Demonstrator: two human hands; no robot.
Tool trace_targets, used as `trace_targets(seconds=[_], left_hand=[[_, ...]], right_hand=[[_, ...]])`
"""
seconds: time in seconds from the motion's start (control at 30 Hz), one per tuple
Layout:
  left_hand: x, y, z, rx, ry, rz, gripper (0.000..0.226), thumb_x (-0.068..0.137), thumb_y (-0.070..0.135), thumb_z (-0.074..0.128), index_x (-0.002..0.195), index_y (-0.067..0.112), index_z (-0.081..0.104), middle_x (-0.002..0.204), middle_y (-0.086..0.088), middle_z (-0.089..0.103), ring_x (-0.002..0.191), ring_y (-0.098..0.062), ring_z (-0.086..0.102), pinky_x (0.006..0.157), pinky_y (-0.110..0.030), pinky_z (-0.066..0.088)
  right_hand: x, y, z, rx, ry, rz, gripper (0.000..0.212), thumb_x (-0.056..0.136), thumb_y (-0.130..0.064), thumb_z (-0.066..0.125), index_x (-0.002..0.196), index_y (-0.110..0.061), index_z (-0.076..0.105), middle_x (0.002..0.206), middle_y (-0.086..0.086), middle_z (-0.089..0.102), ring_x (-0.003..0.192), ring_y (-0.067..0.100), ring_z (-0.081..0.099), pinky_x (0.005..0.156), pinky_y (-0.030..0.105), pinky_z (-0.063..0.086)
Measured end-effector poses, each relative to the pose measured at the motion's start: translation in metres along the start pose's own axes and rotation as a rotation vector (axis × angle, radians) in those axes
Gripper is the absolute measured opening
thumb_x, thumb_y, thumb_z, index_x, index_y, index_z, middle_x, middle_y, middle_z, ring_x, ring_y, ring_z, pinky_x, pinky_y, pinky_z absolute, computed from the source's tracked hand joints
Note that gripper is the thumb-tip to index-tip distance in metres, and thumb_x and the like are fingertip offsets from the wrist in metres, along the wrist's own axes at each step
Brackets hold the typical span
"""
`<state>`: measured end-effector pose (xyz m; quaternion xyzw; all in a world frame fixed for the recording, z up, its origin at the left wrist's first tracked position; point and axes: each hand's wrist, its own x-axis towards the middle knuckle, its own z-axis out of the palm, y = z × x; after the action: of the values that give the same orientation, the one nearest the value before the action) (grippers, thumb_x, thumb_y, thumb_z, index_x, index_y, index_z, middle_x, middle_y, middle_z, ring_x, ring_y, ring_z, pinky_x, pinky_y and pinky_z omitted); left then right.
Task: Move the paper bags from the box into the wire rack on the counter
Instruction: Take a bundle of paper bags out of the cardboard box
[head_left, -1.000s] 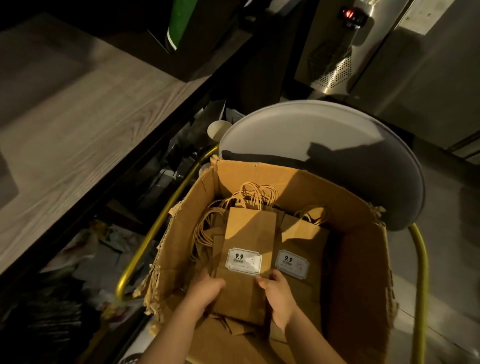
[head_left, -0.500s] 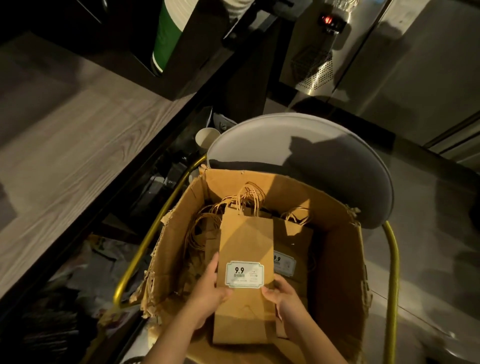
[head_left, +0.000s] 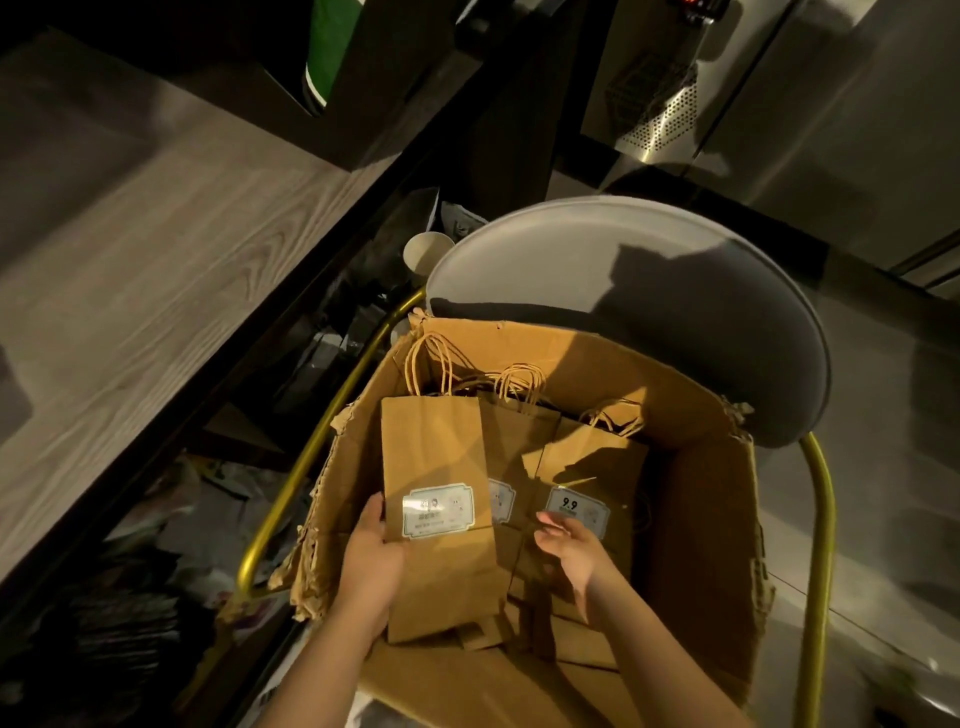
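Brown kraft paper fills the head view: you hold one flat paper bag (head_left: 436, 457) over the left side of the cardboard box (head_left: 696, 519), label side up. Your left hand (head_left: 371, 566) grips it by its left edge. One digit lies up along that edge, just beside the pale label (head_left: 439, 511), and the other fingers are hidden behind the paper. The bag's twine handles (head_left: 431, 364) reach toward the far wall of the box.

Your right hand (head_left: 571, 551) holds nothing. Its fingers are loosely spread and slightly curled, palm turned toward the held bag, and it hovers over the other bags (head_left: 587, 462) that lie stacked in the box. Whether the fingertips touch those bags, you cannot tell. Just beyond that hand, the topmost of the lying bags shows a 9.9 label (head_left: 576, 511), and another label peeks out from behind the right edge of the held bag.

The box has ragged, torn edges on its left wall. It sits on a chair with a round grey seat (head_left: 597, 249) and a gold tube frame (head_left: 821, 545). To the left runs a wood-grain counter (head_left: 130, 270) with dark shelving beneath it. A paper cup (head_left: 427, 249) stands just beside the far left rim of the seat. At the top, a steel appliance (head_left: 654, 104) with a perforated panel stands well apart from the box.
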<state>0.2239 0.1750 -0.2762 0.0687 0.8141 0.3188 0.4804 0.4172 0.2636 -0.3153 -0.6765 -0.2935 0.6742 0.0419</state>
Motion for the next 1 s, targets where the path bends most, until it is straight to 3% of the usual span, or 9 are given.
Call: trace_targets(seconds=[0.1, 0.2, 0.33, 0.4, 0.63, 0.73, 0.83, 0.93, 1.0], left_hand=[[0.008, -0.004, -0.003, 0.016, 0.072, -0.031, 0.056, 0.092, 0.011, 0.053, 0.145, 0.021, 0.036, 0.135, -0.005, 0.053, 0.122, -0.029, 0.049, 0.102, -0.051, 0.043], [0.010, -0.006, -0.007, 0.018, 0.093, -0.056, 0.051, 0.091, 0.018, 0.052, 0.140, 0.024, 0.041, 0.133, -0.005, 0.055, 0.121, -0.029, 0.050, 0.101, -0.052, 0.043], [0.010, -0.005, -0.011, -0.007, 0.099, -0.113, 0.058, 0.095, 0.019, 0.051, 0.148, 0.023, 0.030, 0.144, -0.003, 0.045, 0.131, -0.029, 0.041, 0.107, -0.050, 0.036], [0.012, -0.007, -0.012, -0.024, 0.093, -0.125, 0.056, 0.096, 0.017, 0.048, 0.148, 0.025, 0.029, 0.142, -0.002, 0.047, 0.128, -0.028, 0.044, 0.107, -0.051, 0.037], [0.009, -0.009, -0.013, -0.003, 0.047, -0.079, 0.050, 0.096, 0.002, 0.044, 0.142, 0.020, 0.039, 0.129, -0.001, 0.058, 0.120, -0.024, 0.050, 0.101, -0.041, 0.042], [0.007, -0.008, -0.015, 0.011, 0.034, -0.062, 0.049, 0.095, -0.001, 0.044, 0.139, 0.021, 0.043, 0.127, 0.001, 0.060, 0.121, -0.022, 0.050, 0.105, -0.044, 0.040], [0.005, -0.009, -0.015, 0.025, 0.030, -0.042, 0.048, 0.094, 0.000, 0.044, 0.136, 0.023, 0.046, 0.125, 0.004, 0.059, 0.121, -0.022, 0.050, 0.104, -0.041, 0.041], [0.005, -0.009, -0.015, 0.018, 0.019, -0.036, 0.048, 0.094, 0.001, 0.046, 0.136, 0.025, 0.046, 0.125, 0.004, 0.060, 0.120, -0.021, 0.051, 0.105, -0.044, 0.041], [0.006, -0.010, -0.015, 0.005, 0.019, -0.036, 0.047, 0.094, 0.002, 0.046, 0.134, 0.026, 0.048, 0.124, 0.005, 0.061, 0.118, -0.021, 0.053, 0.104, -0.046, 0.041]], right_hand=[[0.006, 0.001, 0.007, -0.031, -0.024, 0.032, 0.050, 0.092, -0.017, 0.063, 0.139, -0.022, 0.047, 0.137, 0.001, 0.051, 0.122, 0.020, 0.050, 0.110, 0.041, 0.036], [0.016, 0.004, 0.019, 0.049, -0.025, 0.074, 0.060, 0.089, -0.018, 0.065, 0.144, -0.021, 0.041, 0.137, 0.002, 0.054, 0.127, 0.024, 0.050, 0.111, 0.047, 0.036], [0.021, 0.000, 0.033, 0.208, -0.014, 0.125, 0.023, 0.090, -0.008, 0.062, 0.110, -0.019, 0.060, 0.102, 0.004, 0.068, 0.093, 0.020, 0.063, 0.074, 0.034, 0.051], [0.022, -0.003, 0.043, 0.261, -0.007, 0.147, 0.016, 0.089, -0.006, 0.063, 0.101, -0.017, 0.061, 0.098, 0.004, 0.069, 0.090, 0.020, 0.064, 0.072, 0.032, 0.049], [0.029, -0.010, 0.074, 0.217, -0.006, 0.195, 0.027, 0.091, -0.013, 0.062, 0.117, -0.008, 0.059, 0.104, 0.010, 0.066, 0.091, 0.024, 0.061, 0.070, 0.034, 0.048], [0.034, -0.011, 0.078, 0.256, 0.002, 0.187, 0.026, 0.091, -0.010, 0.062, 0.117, -0.006, 0.061, 0.105, 0.014, 0.068, 0.096, 0.029, 0.063, 0.089, 0.042, 0.052], [0.035, -0.010, 0.078, 0.265, 0.016, 0.133, 0.021, 0.089, -0.011, 0.067, 0.110, -0.011, 0.061, 0.108, 0.012, 0.069, 0.100, 0.029, 0.064, 0.088, 0.041, 0.052], [0.038, -0.004, 0.073, 0.290, 0.149, 0.021, 0.028, 0.090, -0.006, 0.064, 0.114, -0.019, 0.057, 0.117, 0.005, 0.064, 0.106, 0.023, 0.059, 0.091, 0.038, 0.049], [0.029, -0.003, 0.065, 0.373, 0.276, -0.067, 0.035, 0.093, -0.002, 0.057, 0.125, -0.017, 0.052, 0.118, -0.001, 0.060, 0.103, 0.017, 0.058, 0.080, 0.029, 0.049]])
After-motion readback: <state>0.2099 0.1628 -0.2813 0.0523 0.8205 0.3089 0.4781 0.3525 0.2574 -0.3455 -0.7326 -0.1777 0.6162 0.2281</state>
